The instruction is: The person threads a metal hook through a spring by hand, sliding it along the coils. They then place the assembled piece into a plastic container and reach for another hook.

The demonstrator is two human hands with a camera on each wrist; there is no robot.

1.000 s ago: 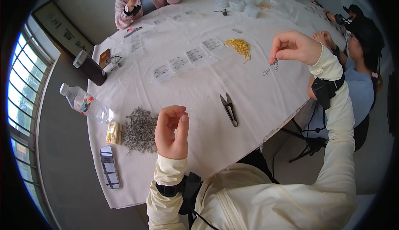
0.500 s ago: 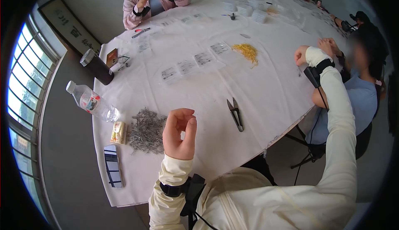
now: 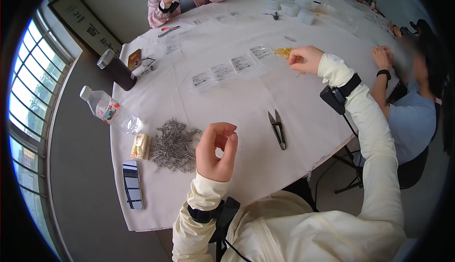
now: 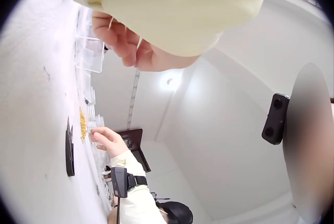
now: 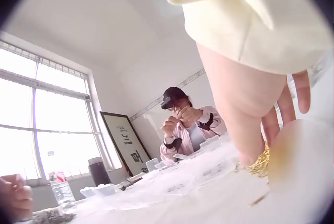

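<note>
My right hand point(image 3: 305, 59) reaches over a pile of thin yellow pieces point(image 3: 283, 51), partly hiding it. In the right wrist view, fingers point(image 5: 286, 104) are extended and the thumb side comes down right at the yellow strands point(image 5: 261, 164). No chain shows in this hand. My left hand point(image 3: 217, 150) is raised with fingers loosely bent and thumb apart, holding nothing visible. Beside it lies a heap of grey metal chain-like pieces point(image 3: 173, 146). Black thread snips point(image 3: 279, 131) lie between the hands, blades pointing away.
A row of clear boxes with small dark items point(image 3: 222, 72) lies mid-table. At the left are a water bottle point(image 3: 111, 110), a dark flask point(image 3: 117, 71), a tissue pack point(image 3: 140, 147) and a phone point(image 3: 132, 185). A person in blue point(image 3: 412, 105) sits at the right, another in pink point(image 3: 163, 8) opposite.
My right hand, which held a small metal chain, moved out to the right near the neighbouring person, then came back left to the yellow pile. The chain no longer shows. The left hand stays put.
</note>
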